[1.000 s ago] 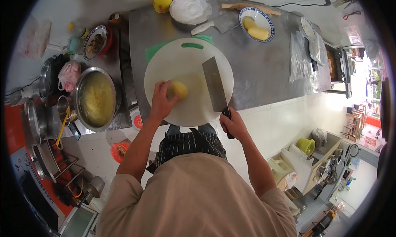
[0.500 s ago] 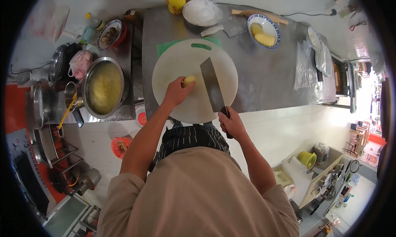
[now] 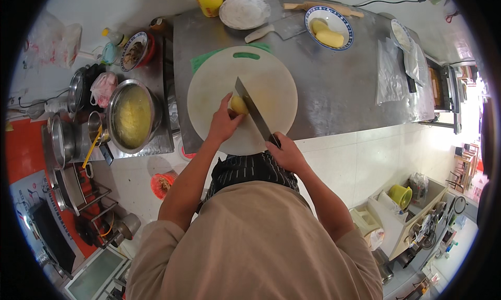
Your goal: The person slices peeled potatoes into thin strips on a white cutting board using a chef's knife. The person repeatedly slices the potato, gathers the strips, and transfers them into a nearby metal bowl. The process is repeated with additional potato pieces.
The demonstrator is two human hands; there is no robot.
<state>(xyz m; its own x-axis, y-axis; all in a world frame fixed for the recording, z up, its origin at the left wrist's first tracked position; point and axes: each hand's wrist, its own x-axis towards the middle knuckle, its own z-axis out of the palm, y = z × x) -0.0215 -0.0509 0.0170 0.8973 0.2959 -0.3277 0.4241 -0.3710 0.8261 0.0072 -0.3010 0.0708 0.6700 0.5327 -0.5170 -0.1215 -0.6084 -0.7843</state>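
A peeled yellow potato (image 3: 238, 106) sits on the round white cutting board (image 3: 279, 88), gripped between the thumb and fingers of my left hand (image 3: 225, 121). My right hand (image 3: 286, 151) is closed round the dark handle of a cleaver (image 3: 254, 111). Its blade stands on edge just right of the potato, against it or very close; I cannot tell whether it has cut in. Beyond the board, a blue-and-white bowl (image 3: 350, 34) holds more peeled potatoes (image 3: 330, 38).
Behind the board lie a second cleaver (image 3: 289, 29), a wooden rolling pin (image 3: 339, 9) and a bowl of white powder (image 3: 245, 11). A steel basin (image 3: 155, 117) of yellowish contents in liquid stands at left. Plastic bags (image 3: 390, 73) lie on the right of the steel table (image 3: 342, 93).
The cleaver has moved left to the potato, its blade turning from slanted to more upright. My left hand has turned the potato a little. The whole view has shifted slightly.
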